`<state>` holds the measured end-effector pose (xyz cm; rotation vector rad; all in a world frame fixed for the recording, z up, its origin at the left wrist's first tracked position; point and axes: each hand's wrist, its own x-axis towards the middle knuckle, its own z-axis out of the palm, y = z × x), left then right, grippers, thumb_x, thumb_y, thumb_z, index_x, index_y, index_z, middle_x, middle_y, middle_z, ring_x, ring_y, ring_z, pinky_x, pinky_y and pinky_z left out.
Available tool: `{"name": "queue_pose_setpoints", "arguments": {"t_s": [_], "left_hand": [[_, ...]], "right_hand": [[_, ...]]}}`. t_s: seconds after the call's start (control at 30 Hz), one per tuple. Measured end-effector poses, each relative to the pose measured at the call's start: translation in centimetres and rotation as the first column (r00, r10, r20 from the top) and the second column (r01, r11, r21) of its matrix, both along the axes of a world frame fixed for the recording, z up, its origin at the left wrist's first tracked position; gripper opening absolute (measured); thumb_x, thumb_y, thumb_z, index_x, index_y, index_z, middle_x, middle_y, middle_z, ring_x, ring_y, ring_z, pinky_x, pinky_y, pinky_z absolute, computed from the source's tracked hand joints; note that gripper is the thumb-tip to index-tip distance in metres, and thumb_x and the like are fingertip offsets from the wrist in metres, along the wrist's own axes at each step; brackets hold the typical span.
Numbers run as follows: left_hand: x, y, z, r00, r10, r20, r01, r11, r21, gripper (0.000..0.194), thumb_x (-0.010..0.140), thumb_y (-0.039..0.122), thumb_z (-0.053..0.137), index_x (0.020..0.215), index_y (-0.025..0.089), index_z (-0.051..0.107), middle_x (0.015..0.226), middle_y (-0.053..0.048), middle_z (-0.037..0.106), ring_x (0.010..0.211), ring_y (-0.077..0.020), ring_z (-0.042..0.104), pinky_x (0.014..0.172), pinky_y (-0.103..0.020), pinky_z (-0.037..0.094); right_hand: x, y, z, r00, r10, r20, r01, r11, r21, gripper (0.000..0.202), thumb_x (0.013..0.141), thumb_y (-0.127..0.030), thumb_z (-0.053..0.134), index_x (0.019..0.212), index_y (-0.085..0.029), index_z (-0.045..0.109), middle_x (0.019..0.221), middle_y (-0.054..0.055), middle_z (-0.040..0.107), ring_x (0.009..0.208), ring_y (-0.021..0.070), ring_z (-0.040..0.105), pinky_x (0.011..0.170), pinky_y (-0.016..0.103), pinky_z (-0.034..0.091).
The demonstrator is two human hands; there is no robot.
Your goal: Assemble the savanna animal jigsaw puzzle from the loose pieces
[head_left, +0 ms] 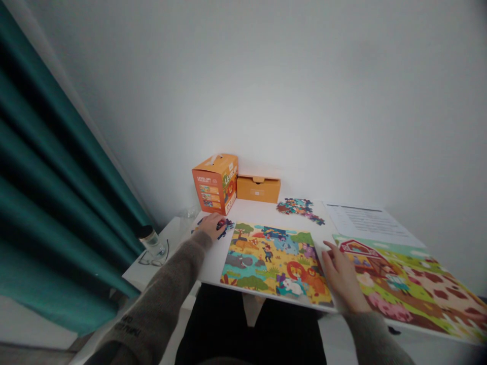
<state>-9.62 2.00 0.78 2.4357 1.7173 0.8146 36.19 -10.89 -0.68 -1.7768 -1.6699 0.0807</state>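
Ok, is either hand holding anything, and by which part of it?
The left hand is at a loose pile of small dark jigsaw pieces; whether it grips one, and where, cannot be told. The right hand shows nothing held.

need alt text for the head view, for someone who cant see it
A person's left hand is at dark puzzle pieces beside a colourful animal picture; the right hand is at the left edge of a farm picture. Behind stand an orange puzzle box and a lower yellow box, with a second pile nearby.
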Motion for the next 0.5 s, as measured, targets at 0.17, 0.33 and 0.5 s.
{"name": "queue_pose_setpoints", "arguments": {"t_s": [0.17, 0.33, 0.5], "left_hand": [[0.1, 0.4, 0.0, 0.999, 0.032, 0.014, -0.032, 0.999, 0.002, 0.008, 0.078, 0.021, 0.067, 0.085, 0.02, 0.071, 0.093, -0.009, 0.072, 0.096, -0.0279, 0.063, 0.088, -0.04, 0.046], [0.1, 0.6, 0.8, 0.952, 0.078, 0.295, -0.102, 0.993, 0.065, 0.012, 0.081, 0.028, 0.065, 0.076, 0.019, 0.069, 0.083, -0.007, 0.071, 0.086, -0.0235, 0.064, 0.085, -0.037, 0.048], [1.0, 0.2, 1.2, 0.634, 0.162, 0.756, -0.065, 0.985, -0.157, 0.033, 0.08, 0.049, 0.063, 0.077, 0.017, 0.062, 0.06, -0.001, 0.061, 0.055, -0.0154, 0.058, 0.06, -0.03, 0.051]], "right_hand": [[0.1, 0.0, -0.1, 1.0, -0.009, -0.021, 0.009, 1.0, 0.007, 0.053, 0.095, -0.048, 0.036, 0.133, -0.015, 0.056, 0.094, 0.011, 0.069, 0.089, 0.0281, 0.062, 0.082, 0.042, 0.046], [0.2, 0.0, -0.4, 1.0, -0.001, -0.03, 0.002, 1.0, 0.016, 0.054, 0.094, -0.049, 0.037, 0.134, -0.016, 0.055, 0.092, 0.01, 0.068, 0.089, 0.028, 0.061, 0.082, 0.042, 0.046], [0.2, 0.0, -0.4, 0.999, -0.002, -0.038, 0.003, 1.0, 0.025, 0.053, 0.094, -0.048, 0.038, 0.132, -0.015, 0.056, 0.092, 0.01, 0.068, 0.088, 0.0275, 0.061, 0.082, 0.041, 0.046]]}}
